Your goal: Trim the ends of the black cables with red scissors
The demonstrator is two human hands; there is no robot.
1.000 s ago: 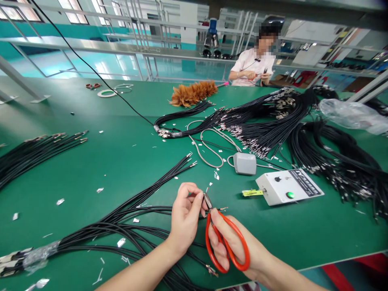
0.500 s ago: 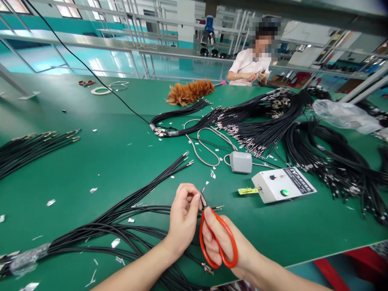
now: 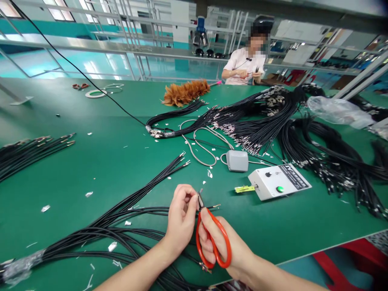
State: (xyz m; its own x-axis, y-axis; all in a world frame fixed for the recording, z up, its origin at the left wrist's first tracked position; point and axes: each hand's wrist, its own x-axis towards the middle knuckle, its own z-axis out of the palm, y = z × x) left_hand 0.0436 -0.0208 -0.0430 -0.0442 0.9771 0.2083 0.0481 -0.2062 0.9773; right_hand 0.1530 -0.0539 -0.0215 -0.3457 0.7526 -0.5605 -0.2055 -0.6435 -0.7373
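My right hand (image 3: 226, 252) grips orange-handled scissors (image 3: 212, 238), whose short blades point up at the tip of a thin black cable. My left hand (image 3: 180, 218) pinches that cable end (image 3: 209, 207) just left of the blades. The cable belongs to a bundle of black cables (image 3: 100, 232) that fans across the green table (image 3: 121, 161) to the left of my hands; one end of the bundle is wrapped in clear plastic at the far left.
A white control box with a green button (image 3: 279, 182) and a grey pedal (image 3: 237, 160) lie just beyond my hands. Large heaps of black cables (image 3: 303, 133) fill the right side. Another person sits at the far edge. Foil scraps litter the table.
The view has shifted slightly, so everything sits a little further left in the frame. My hands keep the same hold on cable and scissors.
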